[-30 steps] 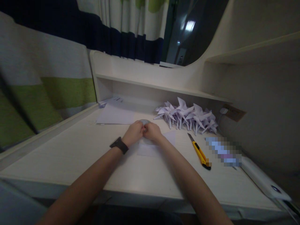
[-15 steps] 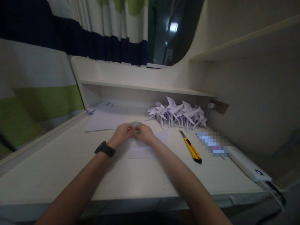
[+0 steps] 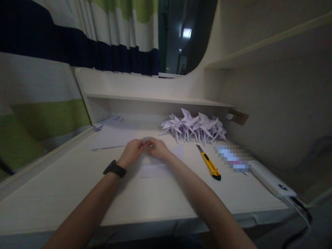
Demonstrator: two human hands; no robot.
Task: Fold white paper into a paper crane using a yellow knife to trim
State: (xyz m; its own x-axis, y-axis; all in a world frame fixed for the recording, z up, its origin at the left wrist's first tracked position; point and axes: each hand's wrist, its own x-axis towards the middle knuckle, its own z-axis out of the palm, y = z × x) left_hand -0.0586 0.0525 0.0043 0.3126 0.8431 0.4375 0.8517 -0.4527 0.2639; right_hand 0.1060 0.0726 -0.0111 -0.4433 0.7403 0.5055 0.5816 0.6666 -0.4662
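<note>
Close together over the middle of the desk, my left hand (image 3: 133, 150) and my right hand (image 3: 157, 148) have their fingers pinched on a round, greyish, see-through roll that looks like clear tape (image 3: 148, 138). Most of the roll is hidden behind the fingers. My left wrist wears a black watch. Under and beside my right hand lie a white paper strip (image 3: 153, 171) and a pointed piece of white paper (image 3: 178, 150). To the right of my right forearm rests a yellow utility knife (image 3: 209, 163), its blade out and pointing away from me.
Several white paper pinwheels (image 3: 193, 124) are heaped at the back right. A stack of paper sheets (image 3: 114, 133) lies at the back left. On the right are a blurred-out item (image 3: 232, 159) and a white power strip (image 3: 271, 178) with cables. A low shelf (image 3: 160, 99) spans the back.
The view has shifted a little, so everything sits slightly further left. My thumbs and fingertips have moved slightly at the roll; both hands stay pinched on it.
</note>
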